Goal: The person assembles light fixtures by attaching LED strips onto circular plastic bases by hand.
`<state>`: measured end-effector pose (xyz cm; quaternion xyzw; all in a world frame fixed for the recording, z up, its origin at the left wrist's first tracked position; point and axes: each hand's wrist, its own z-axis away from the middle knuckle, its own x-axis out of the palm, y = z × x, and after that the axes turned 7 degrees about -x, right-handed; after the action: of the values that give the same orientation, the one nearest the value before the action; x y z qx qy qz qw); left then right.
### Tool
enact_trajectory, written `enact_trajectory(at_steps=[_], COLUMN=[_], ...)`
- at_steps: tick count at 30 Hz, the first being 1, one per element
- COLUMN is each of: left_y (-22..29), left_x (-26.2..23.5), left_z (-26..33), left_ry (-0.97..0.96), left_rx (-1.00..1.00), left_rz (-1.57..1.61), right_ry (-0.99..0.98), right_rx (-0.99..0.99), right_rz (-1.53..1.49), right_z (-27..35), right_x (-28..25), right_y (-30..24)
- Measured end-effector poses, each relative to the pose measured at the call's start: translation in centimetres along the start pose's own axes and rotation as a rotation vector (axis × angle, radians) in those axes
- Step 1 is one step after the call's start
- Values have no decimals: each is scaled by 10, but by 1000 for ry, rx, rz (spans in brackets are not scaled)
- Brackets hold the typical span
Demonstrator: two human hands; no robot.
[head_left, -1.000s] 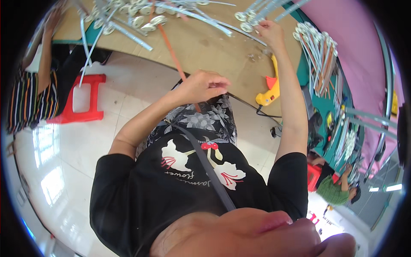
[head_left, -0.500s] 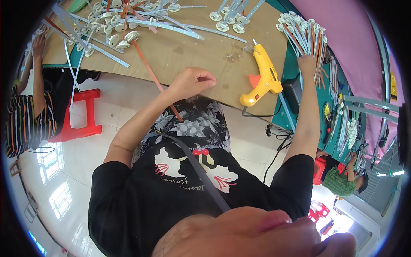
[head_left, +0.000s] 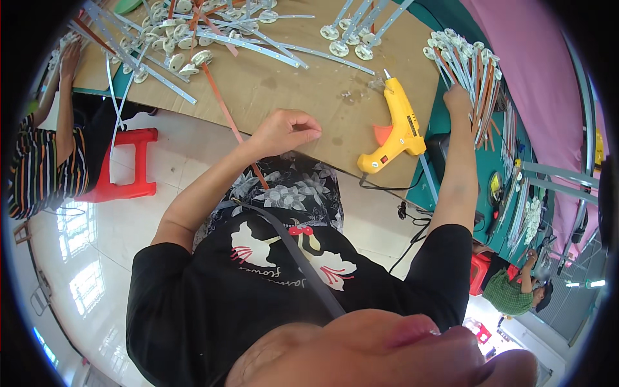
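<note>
My left hand (head_left: 288, 131) hovers over the near edge of the cardboard, its fingers curled in and thumb against them; nothing shows in its grip. An orange strip (head_left: 221, 100) with a white disc at its far end runs beneath that wrist. My right hand (head_left: 458, 102) reaches to the near end of a bundle of blue-grey and orange strips with white discs (head_left: 465, 55); its fingers are turned away and hidden. Between my hands a yellow hot glue gun (head_left: 405, 117) lies on the cardboard, nozzle pointing away, orange trigger to the left.
Cardboard (head_left: 277, 84) covers the green table (head_left: 422, 197). A tangled heap of disc-ended strips (head_left: 187, 39) lies far left, and several stand upright on their discs (head_left: 351, 35) at the back. A black cable (head_left: 412, 222) hangs at the front. Other people sit left and right; a red stool (head_left: 138, 164) is left.
The view has shifted slightly. My left hand stays curled over the cardboard's edge, and my right hand stays at the strip bundle. The glue gun has not visibly moved.
</note>
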<state>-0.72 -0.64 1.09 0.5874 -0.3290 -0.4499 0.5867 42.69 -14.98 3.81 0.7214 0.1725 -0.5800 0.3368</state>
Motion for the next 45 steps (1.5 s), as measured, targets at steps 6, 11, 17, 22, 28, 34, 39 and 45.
enact_trajectory(at_steps=[6,11,17,22,28,34,39,45], left_y=[2,2,2,1,17,20,3,-5], left_x=[-1,-2,0,1,-1,-5,-11,-7], left_z=[4,4,3,1,3,-2,-4,4], left_ry=[19,37,65,65,136,349,412,306], left_rx=[-18,-14,34,75,90,258,296,225], left_rz=[1,-21,-83,47,-3,-100,-292,-300], right_ry=[125,302,345,461,574,626,492,486], right_rx=[-46,-201,-240,-181,-361,-674,-853,-981], right_rz=[45,69,38,-157,-137,-254,-305,-355], right_z=[8,12,3,13,52,115,151,168], right_x=[-8,-15,-36,-76,-118,-139,-142,-136], right_y=[-5,-5,-28,-44,-55,-73,-107,-142])
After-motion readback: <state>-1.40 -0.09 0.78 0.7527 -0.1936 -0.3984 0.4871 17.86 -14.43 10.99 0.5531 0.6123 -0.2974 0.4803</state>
